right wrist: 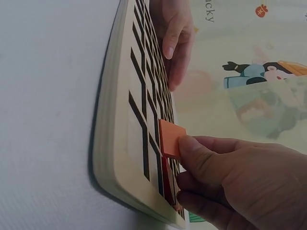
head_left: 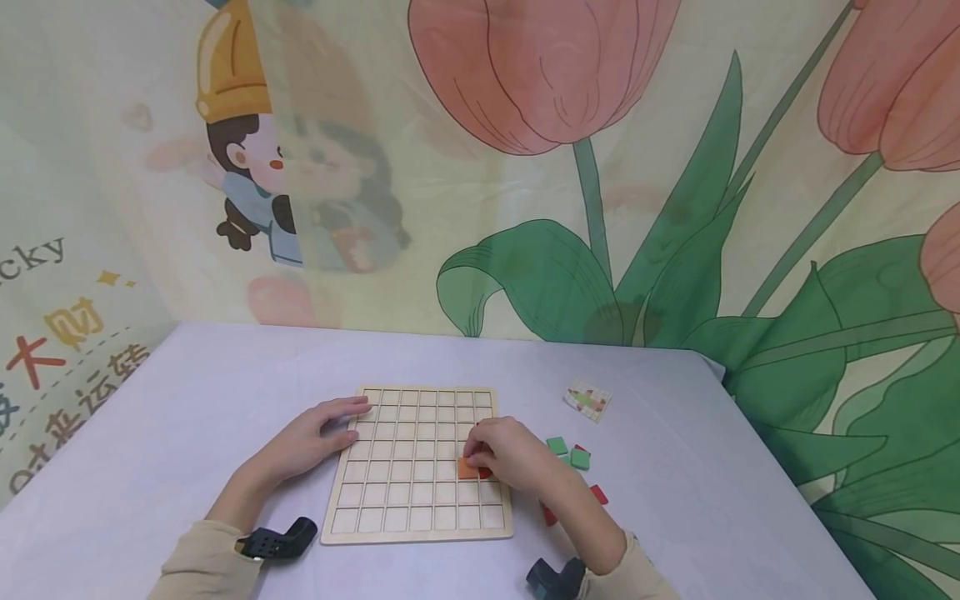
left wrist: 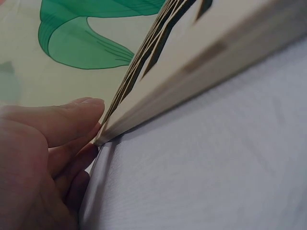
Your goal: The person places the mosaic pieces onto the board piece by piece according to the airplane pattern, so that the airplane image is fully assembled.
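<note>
A square wooden grid board (head_left: 397, 471) lies on the white-covered table. My right hand (head_left: 512, 454) is over its right side, pinching an orange square tile (right wrist: 171, 138) between thumb and fingers. In the right wrist view the tile stands tilted above the grid cells. Beside it a red tile (right wrist: 167, 181) sits in a cell near the board's right edge, partly hidden by my fingers. My left hand (head_left: 313, 433) rests at the board's left edge with fingers extended. The left wrist view shows its fingertips touching the board's corner.
Right of the board lie loose green tiles (head_left: 557, 446) and red tiles (head_left: 598, 494), some behind my right forearm. Farther back is a small card (head_left: 588, 401) with a coloured grid pattern. A printed tulip cloth (head_left: 525, 192) hangs behind the table (head_left: 247, 367).
</note>
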The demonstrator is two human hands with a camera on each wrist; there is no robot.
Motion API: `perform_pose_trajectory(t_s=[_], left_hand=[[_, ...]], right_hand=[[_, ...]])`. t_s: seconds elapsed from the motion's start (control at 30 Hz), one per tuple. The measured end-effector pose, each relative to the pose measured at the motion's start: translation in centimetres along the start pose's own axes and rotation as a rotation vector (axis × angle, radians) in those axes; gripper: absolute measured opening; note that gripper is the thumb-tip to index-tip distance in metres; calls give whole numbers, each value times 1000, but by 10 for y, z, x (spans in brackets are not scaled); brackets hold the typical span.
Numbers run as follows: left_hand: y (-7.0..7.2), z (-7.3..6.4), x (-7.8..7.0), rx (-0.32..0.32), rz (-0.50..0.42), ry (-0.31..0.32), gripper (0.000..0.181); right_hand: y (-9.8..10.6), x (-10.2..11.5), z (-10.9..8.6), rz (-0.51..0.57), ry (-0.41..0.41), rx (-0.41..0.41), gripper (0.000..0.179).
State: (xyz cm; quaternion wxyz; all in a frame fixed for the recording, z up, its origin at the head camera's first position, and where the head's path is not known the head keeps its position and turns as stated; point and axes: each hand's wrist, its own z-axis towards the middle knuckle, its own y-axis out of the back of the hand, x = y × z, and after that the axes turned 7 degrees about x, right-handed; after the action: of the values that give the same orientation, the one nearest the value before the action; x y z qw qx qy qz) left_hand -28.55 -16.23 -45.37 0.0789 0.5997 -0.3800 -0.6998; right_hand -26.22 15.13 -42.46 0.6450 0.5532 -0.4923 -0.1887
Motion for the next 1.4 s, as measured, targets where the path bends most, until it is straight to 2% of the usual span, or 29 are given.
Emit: perform_pose_trajectory(t_s=[0.43, 0.97, 1.23, 1.33, 1.4], left_hand=[[0, 1, 2, -7, 8, -19, 44], [1, 0, -2, -8, 16, -21, 43], [0, 0, -1, -5, 13, -8, 44], [0, 0, 0, -4, 18, -6, 44], [-1, 0, -1, -5, 17, -1, 44]], right_hand=[[0, -1, 1, -64, 55, -4, 6], [0, -2, 0, -123, 90, 5, 5], [13, -8, -6, -146, 158, 87, 17], [21, -11, -8, -122, 147, 92, 17], [28, -15, -11, -99, 112, 87, 16]])
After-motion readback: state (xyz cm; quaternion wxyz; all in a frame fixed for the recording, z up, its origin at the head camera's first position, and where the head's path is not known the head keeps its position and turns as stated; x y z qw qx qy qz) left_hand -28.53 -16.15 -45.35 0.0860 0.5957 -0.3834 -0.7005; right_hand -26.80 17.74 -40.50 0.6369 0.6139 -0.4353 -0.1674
